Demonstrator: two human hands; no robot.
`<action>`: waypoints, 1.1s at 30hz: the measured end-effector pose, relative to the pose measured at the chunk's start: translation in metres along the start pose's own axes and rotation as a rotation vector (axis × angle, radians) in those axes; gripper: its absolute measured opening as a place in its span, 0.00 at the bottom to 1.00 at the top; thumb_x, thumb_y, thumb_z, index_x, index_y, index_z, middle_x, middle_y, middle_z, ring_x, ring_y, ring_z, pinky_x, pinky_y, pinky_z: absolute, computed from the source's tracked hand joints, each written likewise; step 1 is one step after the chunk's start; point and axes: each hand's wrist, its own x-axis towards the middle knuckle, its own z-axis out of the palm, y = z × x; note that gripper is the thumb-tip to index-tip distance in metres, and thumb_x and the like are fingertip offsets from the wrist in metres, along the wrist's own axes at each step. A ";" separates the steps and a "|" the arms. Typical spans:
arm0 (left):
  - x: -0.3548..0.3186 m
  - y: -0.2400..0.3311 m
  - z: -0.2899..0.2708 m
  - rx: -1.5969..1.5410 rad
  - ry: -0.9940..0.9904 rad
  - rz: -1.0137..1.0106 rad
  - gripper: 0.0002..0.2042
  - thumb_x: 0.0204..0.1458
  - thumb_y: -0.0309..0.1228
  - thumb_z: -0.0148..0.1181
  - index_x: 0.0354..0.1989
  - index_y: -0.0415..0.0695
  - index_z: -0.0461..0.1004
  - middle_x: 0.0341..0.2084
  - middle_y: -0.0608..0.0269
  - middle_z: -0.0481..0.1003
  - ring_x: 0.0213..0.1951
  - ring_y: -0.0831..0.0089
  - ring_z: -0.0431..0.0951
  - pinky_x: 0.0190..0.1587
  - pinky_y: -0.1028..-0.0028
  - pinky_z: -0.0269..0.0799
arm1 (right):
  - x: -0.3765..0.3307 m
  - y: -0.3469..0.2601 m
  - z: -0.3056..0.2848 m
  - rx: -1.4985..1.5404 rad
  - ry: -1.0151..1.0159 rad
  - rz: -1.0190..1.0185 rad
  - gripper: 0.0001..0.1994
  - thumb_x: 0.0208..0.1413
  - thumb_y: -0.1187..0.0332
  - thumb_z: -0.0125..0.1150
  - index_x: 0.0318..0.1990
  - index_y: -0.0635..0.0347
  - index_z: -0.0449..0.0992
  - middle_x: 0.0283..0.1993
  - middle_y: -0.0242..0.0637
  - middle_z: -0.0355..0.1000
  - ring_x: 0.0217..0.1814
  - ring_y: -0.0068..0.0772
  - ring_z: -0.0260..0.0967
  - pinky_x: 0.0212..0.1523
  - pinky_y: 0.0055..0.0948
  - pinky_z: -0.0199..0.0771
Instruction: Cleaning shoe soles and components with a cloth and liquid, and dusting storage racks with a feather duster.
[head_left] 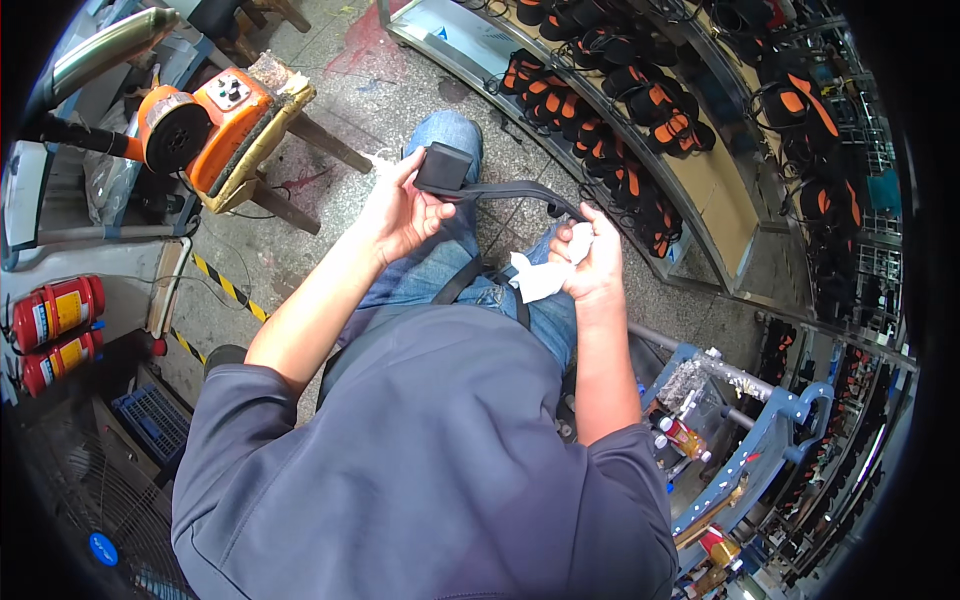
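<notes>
A black curved band with a square black block at its left end spans my two hands above my knees. My left hand holds the block end, with the thumb and fingers around its lower left side. The band's right end is in my right hand, which also grips a crumpled white cloth or tissue. Part of the cloth hangs out to the left of that palm. The fingers of the right hand partly hide the band's tip, and I cannot tell exactly what kind of part the band is.
An orange machine with knobs rests on a wooden stool at front left. Racks of black-and-orange items curve along the right. Red fire extinguishers are at left. A blue-grey cart with bottles stands at right.
</notes>
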 end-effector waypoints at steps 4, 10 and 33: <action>0.004 0.003 -0.006 -0.013 -0.001 0.009 0.20 0.65 0.44 0.53 0.46 0.35 0.74 0.30 0.54 0.82 0.23 0.60 0.84 0.16 0.78 0.79 | 0.004 0.004 -0.006 0.030 -0.023 0.039 0.16 0.63 0.55 0.54 0.26 0.55 0.73 0.19 0.38 0.67 0.14 0.30 0.55 0.15 0.26 0.49; 0.004 0.002 0.001 0.001 -0.051 0.096 0.17 0.65 0.43 0.55 0.44 0.38 0.76 0.31 0.56 0.81 0.29 0.61 0.85 0.26 0.74 0.82 | 0.002 0.017 0.000 0.064 -0.072 0.065 0.16 0.63 0.56 0.53 0.26 0.55 0.73 0.20 0.37 0.66 0.15 0.30 0.56 0.15 0.27 0.49; 0.003 0.243 0.016 -0.149 -0.070 0.771 0.13 0.58 0.37 0.65 0.41 0.38 0.77 0.35 0.55 0.80 0.38 0.61 0.83 0.43 0.68 0.82 | -0.077 0.010 -0.001 0.055 -0.281 -0.221 0.17 0.69 0.55 0.48 0.33 0.55 0.75 0.19 0.31 0.61 0.15 0.23 0.51 0.14 0.25 0.45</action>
